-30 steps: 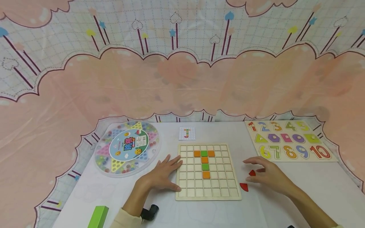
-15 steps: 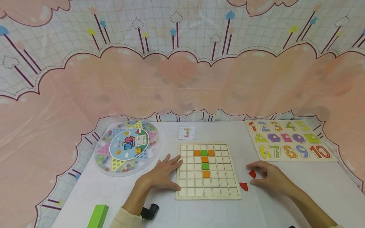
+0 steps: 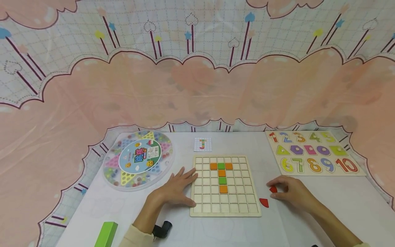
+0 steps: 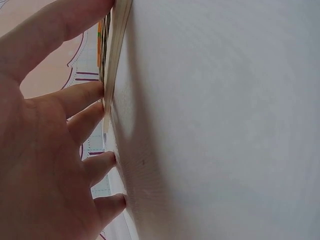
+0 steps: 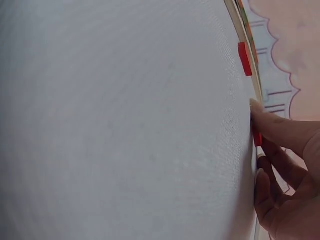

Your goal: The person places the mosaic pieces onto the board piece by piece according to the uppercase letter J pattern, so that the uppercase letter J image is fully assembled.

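Note:
My left hand (image 3: 173, 189) lies with spread fingers along the left edge of a wooden grid board (image 3: 242, 199); in the left wrist view its thumb and fingertips touch the board's side (image 4: 119, 40). Orange and green square tiles (image 3: 222, 180) sit in the grid, forming a T with a long stem. To the right of the board, my right hand (image 3: 294, 193) pinches a red quarter-circle piece (image 3: 273, 189) between thumb and forefinger, low at the tabletop. A second red quarter-circle piece (image 3: 264, 202) lies between that hand and the board's lower right corner.
A small pattern card (image 3: 202, 144) lies behind the board. At the back left is a round Chinese checkers set (image 3: 140, 157); a number-and-shape puzzle board (image 3: 318, 152) occupies the back right. A green block (image 3: 106, 234) lies at the front left.
My right hand has come down around the farther red piece, and its thumb and forefinger have closed on it. The left hand has stayed on the board's edge.

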{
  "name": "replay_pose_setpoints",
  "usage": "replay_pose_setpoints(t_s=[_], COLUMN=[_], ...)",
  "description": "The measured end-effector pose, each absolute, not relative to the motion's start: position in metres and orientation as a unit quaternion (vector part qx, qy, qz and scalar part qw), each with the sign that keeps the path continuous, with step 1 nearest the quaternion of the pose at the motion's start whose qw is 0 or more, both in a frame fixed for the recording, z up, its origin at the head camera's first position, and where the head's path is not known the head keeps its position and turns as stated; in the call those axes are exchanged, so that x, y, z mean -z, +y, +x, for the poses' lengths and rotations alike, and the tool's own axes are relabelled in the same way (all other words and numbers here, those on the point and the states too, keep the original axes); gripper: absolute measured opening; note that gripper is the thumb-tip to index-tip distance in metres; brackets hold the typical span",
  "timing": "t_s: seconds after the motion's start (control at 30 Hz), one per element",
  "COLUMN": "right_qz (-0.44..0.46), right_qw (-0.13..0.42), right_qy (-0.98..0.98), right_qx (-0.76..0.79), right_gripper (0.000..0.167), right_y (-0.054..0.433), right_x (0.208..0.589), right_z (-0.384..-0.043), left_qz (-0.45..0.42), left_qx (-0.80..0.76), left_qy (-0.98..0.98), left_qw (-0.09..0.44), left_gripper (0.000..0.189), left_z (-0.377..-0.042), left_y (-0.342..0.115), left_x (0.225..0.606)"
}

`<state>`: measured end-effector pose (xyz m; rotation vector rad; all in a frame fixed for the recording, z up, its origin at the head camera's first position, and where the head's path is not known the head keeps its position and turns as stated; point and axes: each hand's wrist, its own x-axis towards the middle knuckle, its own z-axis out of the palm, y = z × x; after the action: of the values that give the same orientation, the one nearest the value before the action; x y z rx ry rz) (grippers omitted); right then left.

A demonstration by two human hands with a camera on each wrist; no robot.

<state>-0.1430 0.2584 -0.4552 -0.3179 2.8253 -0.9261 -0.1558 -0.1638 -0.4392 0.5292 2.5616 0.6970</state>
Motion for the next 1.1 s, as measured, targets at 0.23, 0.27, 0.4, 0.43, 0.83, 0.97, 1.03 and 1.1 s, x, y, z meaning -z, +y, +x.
replay_pose_setpoints(t_s=[0.23,0.27,0.4,0.43,0.83,0.97,1.03,1.1], right_qz=[-0.105,-0.105,-0.101,-0.101,-0.099,-0.098,-0.098,-0.096], right_qw=[0.068,0.066,0.063,0.061,0.048,0.051,0.056,0.066], right_qy=[0.945,0.945,0.942,0.941,0.949,0.950,0.949,0.948], right_qx=[0.303,0.304,0.314,0.316,0.296,0.291,0.293,0.296], right_gripper=[0.035,0.035,0.036,0.035,0.029,0.029,0.029,0.028], right_y=[0.2578,0.2580,0.2585,0.2586,0.2592,0.2596,0.2595,0.2589], right_x=[0.4554,0.4555,0.4571,0.4574,0.4598,0.4602,0.4598,0.4584], right_z=[-0.1431,-0.1429,-0.1427,-0.1426,-0.1458,-0.1457,-0.1454,-0.1452], left_qz=[0.190,0.190,0.191,0.192,0.190,0.192,0.193,0.194], left_qx=[-0.251,-0.252,-0.252,-0.252,-0.249,-0.249,-0.250,-0.251], left_qy=[0.924,0.924,0.923,0.923,0.924,0.924,0.923,0.923], left_qw=[0.216,0.216,0.217,0.218,0.218,0.218,0.218,0.218], left_gripper=[0.099,0.099,0.099,0.099,0.099,0.099,0.099,0.099], left_z=[-0.1555,-0.1556,-0.1562,-0.1564,-0.1568,-0.1566,-0.1563,-0.1564], left_y=[-0.1643,-0.1644,-0.1645,-0.1645,-0.1645,-0.1648,-0.1649,-0.1648], left_x=[0.4398,0.4399,0.4395,0.4395,0.4400,0.4397,0.4391,0.4389])
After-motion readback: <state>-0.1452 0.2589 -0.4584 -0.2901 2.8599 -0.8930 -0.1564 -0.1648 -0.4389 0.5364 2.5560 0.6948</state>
